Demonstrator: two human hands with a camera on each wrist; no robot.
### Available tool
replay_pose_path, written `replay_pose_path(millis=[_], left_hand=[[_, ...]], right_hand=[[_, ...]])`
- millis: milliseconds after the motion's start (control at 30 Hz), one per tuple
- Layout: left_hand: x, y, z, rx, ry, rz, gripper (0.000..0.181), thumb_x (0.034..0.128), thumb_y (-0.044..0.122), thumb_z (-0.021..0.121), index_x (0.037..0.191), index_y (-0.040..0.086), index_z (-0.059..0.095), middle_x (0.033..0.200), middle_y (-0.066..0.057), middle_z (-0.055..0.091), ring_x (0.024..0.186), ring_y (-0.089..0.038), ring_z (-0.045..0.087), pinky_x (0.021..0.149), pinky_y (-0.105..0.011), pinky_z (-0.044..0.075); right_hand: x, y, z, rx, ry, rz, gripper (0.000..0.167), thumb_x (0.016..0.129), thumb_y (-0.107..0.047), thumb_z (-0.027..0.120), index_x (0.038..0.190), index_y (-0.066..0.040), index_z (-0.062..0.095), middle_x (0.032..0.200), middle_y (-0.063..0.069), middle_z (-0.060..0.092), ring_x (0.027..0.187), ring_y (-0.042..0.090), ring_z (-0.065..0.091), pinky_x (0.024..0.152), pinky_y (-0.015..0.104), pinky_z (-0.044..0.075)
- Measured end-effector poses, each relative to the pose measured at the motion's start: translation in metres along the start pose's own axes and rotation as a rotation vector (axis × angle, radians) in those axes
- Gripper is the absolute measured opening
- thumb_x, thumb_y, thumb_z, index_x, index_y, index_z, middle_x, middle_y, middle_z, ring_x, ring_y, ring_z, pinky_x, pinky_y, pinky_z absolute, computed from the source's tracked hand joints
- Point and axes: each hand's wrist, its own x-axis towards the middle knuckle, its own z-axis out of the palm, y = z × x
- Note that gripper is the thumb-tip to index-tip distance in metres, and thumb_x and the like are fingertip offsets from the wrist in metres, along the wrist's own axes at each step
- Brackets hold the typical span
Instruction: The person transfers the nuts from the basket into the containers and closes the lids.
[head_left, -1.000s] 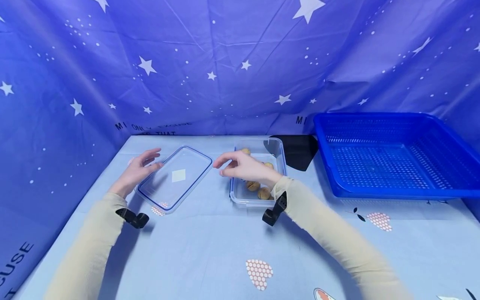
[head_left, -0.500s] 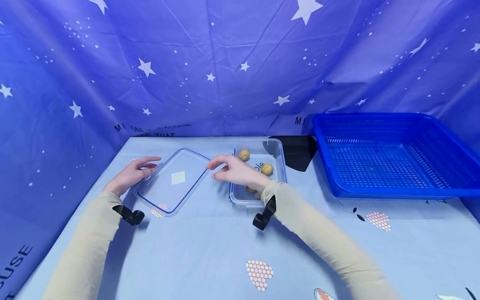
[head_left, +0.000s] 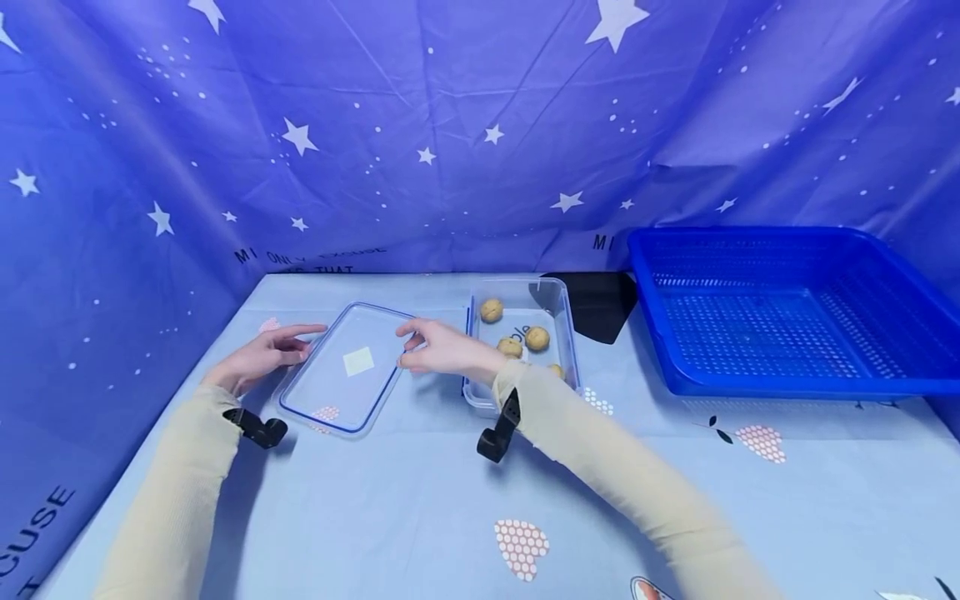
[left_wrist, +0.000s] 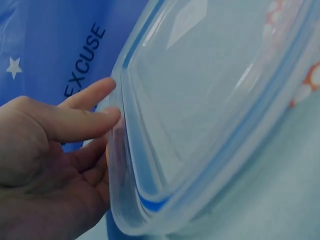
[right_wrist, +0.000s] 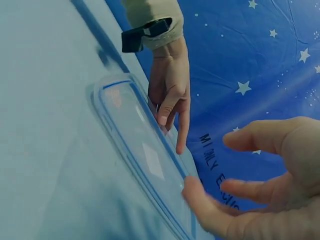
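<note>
A clear plastic lid (head_left: 358, 392) with a blue seal lies at the left of the table, a pale square label on it. At its left edge is my left hand (head_left: 258, 358); in the left wrist view the thumb and index fingertips (left_wrist: 111, 117) touch the rim, other fingers partly hidden behind it. My right hand (head_left: 446, 348) reaches over the lid's right edge, thumb and fingers (right_wrist: 197, 197) apart and loosely bent, with nothing seen between them. Beneath and behind the right forearm stands a clear food container (head_left: 566, 312) holding several walnuts (head_left: 537, 338).
A large blue plastic basket (head_left: 675, 387) stands at the back right. Left of it, a black shape (head_left: 607, 304) shows on the light blue tablecloth (head_left: 405, 508). Starry blue curtains (head_left: 450, 192) hang close behind the table and along its left side.
My right hand has moved left from above the container to the lid's right edge, uncovering more walnuts. My left hand has come down to the lid's left edge. The lid has shifted slightly nearer.
</note>
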Motion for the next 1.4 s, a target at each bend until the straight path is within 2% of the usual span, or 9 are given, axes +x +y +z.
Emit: replay_pose_path(millis=[200, 400, 467, 600, 700, 833, 967, 1200, 1400], left_hand=[[-0.002, -0.008, -0.002, -0.115, -0.039, 0.000, 0.056, 0.0952, 0.006, 0.058, 0.148, 0.006, 0.038, 0.120, -0.008, 0.050, 0.105, -0.010, 0.049, 0.089, -0.020, 0.041], [-0.007, -0.008, -0.001, -0.176, -0.043, 0.005, 0.056, 0.0960, 0.004, 0.057, 0.148, 0.005, 0.036, 0.114, 0.001, 0.055, 0.102, -0.008, 0.052, 0.087, -0.019, 0.043], [-0.009, -0.007, 0.002, -0.196, -0.044, -0.005, 0.058, 0.0955, 0.003, 0.057, 0.149, 0.003, 0.034, 0.110, 0.001, 0.057, 0.100, -0.007, 0.053, 0.086, -0.020, 0.045], [-0.010, -0.006, 0.009, -0.270, -0.050, -0.006, 0.062, 0.0944, 0.000, 0.058, 0.150, 0.002, 0.031, 0.104, -0.001, 0.056, 0.094, -0.007, 0.054, 0.081, -0.021, 0.048], [-0.008, -0.006, 0.012, -0.337, -0.062, 0.042, 0.064, 0.0947, -0.002, 0.056, 0.151, 0.002, 0.027, 0.103, -0.003, 0.054, 0.092, -0.008, 0.055, 0.080, -0.021, 0.049], [-0.005, -0.006, 0.016, -0.443, -0.062, 0.138, 0.063, 0.0962, -0.006, 0.051, 0.152, 0.003, 0.023, 0.103, -0.004, 0.054, 0.092, -0.009, 0.057, 0.080, -0.023, 0.051], [-0.003, -0.002, 0.021, -0.542, -0.047, 0.196, 0.061, 0.0980, -0.005, 0.047, 0.153, 0.007, 0.025, 0.105, -0.004, 0.052, 0.093, -0.010, 0.057, 0.083, -0.025, 0.051], [0.002, 0.017, 0.033, -0.620, -0.026, 0.215, 0.066, 0.0974, -0.007, 0.047, 0.155, 0.011, 0.021, 0.104, -0.004, 0.049, 0.091, -0.010, 0.055, 0.083, -0.023, 0.049], [0.011, 0.033, 0.050, -0.611, -0.003, 0.206, 0.070, 0.0957, -0.009, 0.050, 0.155, 0.008, 0.017, 0.106, -0.004, 0.050, 0.088, -0.010, 0.056, 0.083, -0.022, 0.048]], right_hand=[[0.008, 0.005, 0.013, -0.042, -0.060, 0.095, 0.066, 0.090, -0.004, 0.063, 0.148, -0.001, 0.031, 0.120, 0.018, 0.054, 0.097, 0.026, 0.065, 0.092, 0.032, 0.047], [0.011, 0.005, 0.019, -0.073, -0.050, 0.142, 0.078, 0.089, -0.008, 0.066, 0.153, -0.003, 0.020, 0.086, 0.007, 0.056, 0.079, 0.020, 0.057, 0.092, 0.034, 0.043], [0.012, 0.005, 0.019, -0.063, -0.006, 0.144, 0.081, 0.088, -0.008, 0.067, 0.153, -0.002, 0.018, 0.089, 0.009, 0.056, 0.085, 0.022, 0.055, 0.093, 0.035, 0.042], [0.012, 0.004, 0.018, -0.030, 0.124, 0.118, 0.082, 0.088, -0.008, 0.066, 0.154, -0.005, 0.017, 0.127, 0.015, 0.049, 0.112, 0.025, 0.050, 0.103, 0.039, 0.037], [0.011, 0.004, 0.015, 0.029, 0.202, 0.079, 0.081, 0.089, -0.007, 0.066, 0.155, -0.008, 0.018, 0.140, 0.014, 0.037, 0.113, 0.026, 0.052, 0.104, 0.041, 0.038], [0.009, 0.004, 0.009, 0.114, 0.238, 0.014, 0.081, 0.088, -0.002, 0.065, 0.155, -0.012, 0.020, 0.137, 0.010, 0.036, 0.090, 0.019, 0.056, 0.091, 0.035, 0.047], [0.006, 0.003, 0.002, 0.163, 0.254, -0.020, 0.081, 0.087, 0.002, 0.064, 0.154, -0.014, 0.022, 0.138, 0.009, 0.035, 0.085, 0.017, 0.057, 0.086, 0.033, 0.049], [-0.005, 0.007, -0.015, 0.234, 0.292, -0.058, 0.079, 0.087, 0.007, 0.062, 0.153, -0.015, 0.026, 0.139, 0.012, 0.037, 0.100, 0.023, 0.059, 0.092, 0.038, 0.046], [-0.019, 0.015, -0.033, 0.296, 0.313, -0.098, 0.077, 0.088, 0.008, 0.059, 0.153, -0.015, 0.025, 0.138, 0.012, 0.039, 0.098, 0.024, 0.059, 0.092, 0.038, 0.045]])
